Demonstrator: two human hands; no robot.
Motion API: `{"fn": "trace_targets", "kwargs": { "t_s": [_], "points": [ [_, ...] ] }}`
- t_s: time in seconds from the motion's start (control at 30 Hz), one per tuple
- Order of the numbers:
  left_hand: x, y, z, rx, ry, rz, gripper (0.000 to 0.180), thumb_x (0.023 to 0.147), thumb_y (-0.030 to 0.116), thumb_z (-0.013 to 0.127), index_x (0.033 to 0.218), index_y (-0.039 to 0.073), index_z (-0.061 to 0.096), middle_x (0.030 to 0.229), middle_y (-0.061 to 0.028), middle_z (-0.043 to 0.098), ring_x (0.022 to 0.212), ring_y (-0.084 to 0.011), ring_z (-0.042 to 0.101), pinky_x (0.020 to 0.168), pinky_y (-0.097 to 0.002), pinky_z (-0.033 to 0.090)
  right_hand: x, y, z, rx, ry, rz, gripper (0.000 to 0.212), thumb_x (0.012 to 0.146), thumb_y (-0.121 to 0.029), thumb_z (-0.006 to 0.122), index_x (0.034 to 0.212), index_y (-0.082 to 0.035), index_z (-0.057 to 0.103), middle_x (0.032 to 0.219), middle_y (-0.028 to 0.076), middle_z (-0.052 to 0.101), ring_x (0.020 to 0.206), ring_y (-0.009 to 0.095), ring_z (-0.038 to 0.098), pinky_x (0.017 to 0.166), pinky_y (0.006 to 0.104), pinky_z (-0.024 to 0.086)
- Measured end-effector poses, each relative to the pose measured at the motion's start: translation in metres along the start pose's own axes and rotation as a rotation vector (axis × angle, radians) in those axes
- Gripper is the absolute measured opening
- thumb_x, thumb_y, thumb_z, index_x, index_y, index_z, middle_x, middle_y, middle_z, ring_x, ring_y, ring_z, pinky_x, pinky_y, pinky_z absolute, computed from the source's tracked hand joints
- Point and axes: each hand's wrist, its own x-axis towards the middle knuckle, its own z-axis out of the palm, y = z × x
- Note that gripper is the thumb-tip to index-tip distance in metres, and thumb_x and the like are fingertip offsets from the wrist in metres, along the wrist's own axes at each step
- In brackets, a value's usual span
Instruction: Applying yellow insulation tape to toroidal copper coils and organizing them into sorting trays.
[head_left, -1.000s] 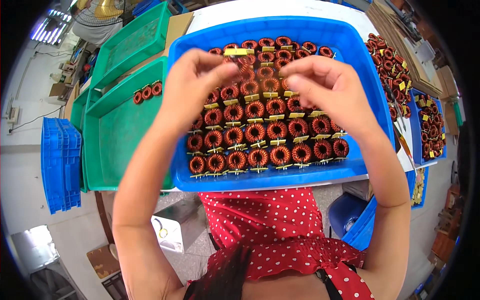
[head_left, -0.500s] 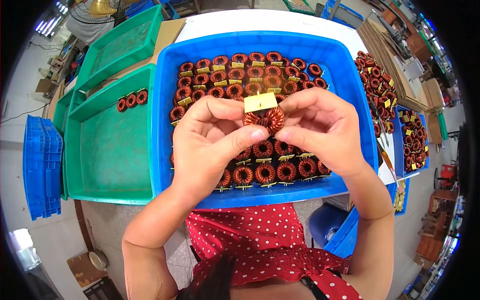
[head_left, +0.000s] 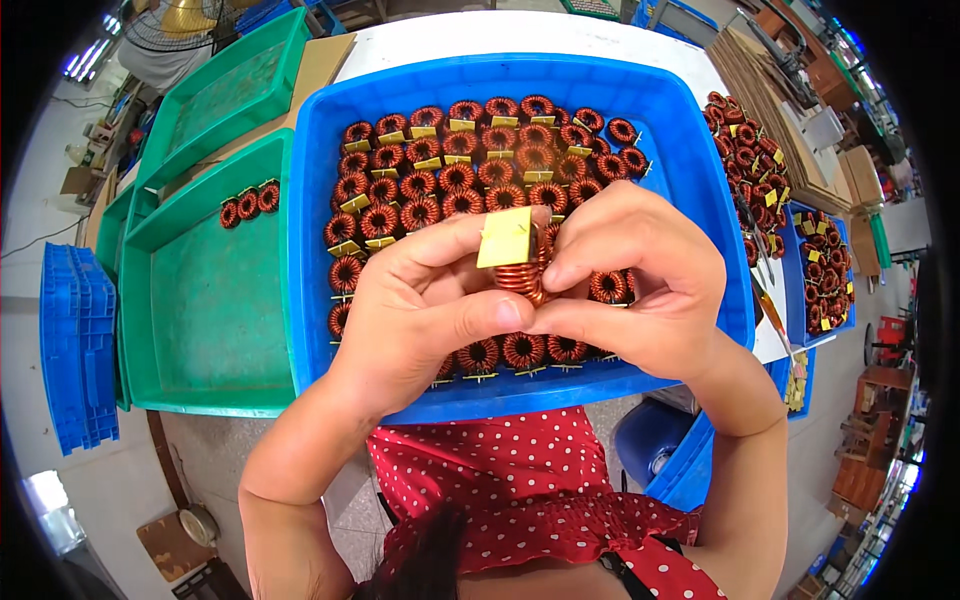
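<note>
Both hands hold one copper-wound ring coil (head_left: 522,276) with a yellow tag (head_left: 505,238) above the blue bin (head_left: 690,170). My left hand (head_left: 420,310) pinches the tag side with thumb and forefinger. My right hand (head_left: 635,285) grips the coil from the right, its fingers curled over it. The coil is turned edge-on toward the camera. Below the hands, the bin holds rows of several more copper coils (head_left: 450,165) with yellow tags.
A green tray (head_left: 200,320) to the left holds three coils (head_left: 249,203); a second green tray (head_left: 225,90) lies behind it. Blue lids (head_left: 75,350) are stacked far left. More coils (head_left: 745,150) lie on the white table and in a blue bin (head_left: 825,275) at right.
The hands lifted one coil out of the rows and brought it closer to the camera. It has turned from face-on to edge-on between the fingers.
</note>
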Motion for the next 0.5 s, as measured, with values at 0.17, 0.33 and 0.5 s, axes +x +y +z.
{"fn": "trace_targets", "kwargs": {
  "t_s": [0.17,0.33,0.5],
  "points": [
    [-0.002,0.002,0.000,-0.172,-0.043,-0.047,0.047,0.082,0.010,0.067,0.122,-0.005,0.049,0.113,-0.0172,0.059,0.101,-0.0272,0.060,0.089,-0.0400,0.051,-0.001,-0.001,-0.006,0.113,-0.008,0.063,0.024,0.066,0.005,0.076,0.085,-0.002,0.063,0.083,0.008,0.058,0.071,0.013,0.055,0.061,0.0249,0.043],
    [0.000,0.007,-0.002,-0.214,-0.117,-0.112,0.044,0.087,0.016,0.062,0.120,-0.008,0.047,0.112,-0.0209,0.058,0.099,-0.0338,0.062,0.087,-0.0434,0.052,-0.002,-0.002,-0.009,0.354,0.179,0.360,0.009,0.081,0.000,0.067,0.089,0.000,0.066,0.081,0.004,0.060,0.060,0.005,0.054,0.050,0.0177,0.041],
    [0.000,0.012,0.001,-0.154,-0.047,-0.153,0.042,0.091,0.023,0.057,0.117,-0.008,0.046,0.114,-0.0224,0.057,0.101,-0.0363,0.061,0.088,-0.0435,0.052,0.000,-0.001,-0.007,0.254,0.226,0.443,0.017,0.090,-0.011,0.057,0.101,0.000,0.064,0.084,0.003,0.059,0.055,0.005,0.051,0.049,0.0167,0.040]
  ]
}}
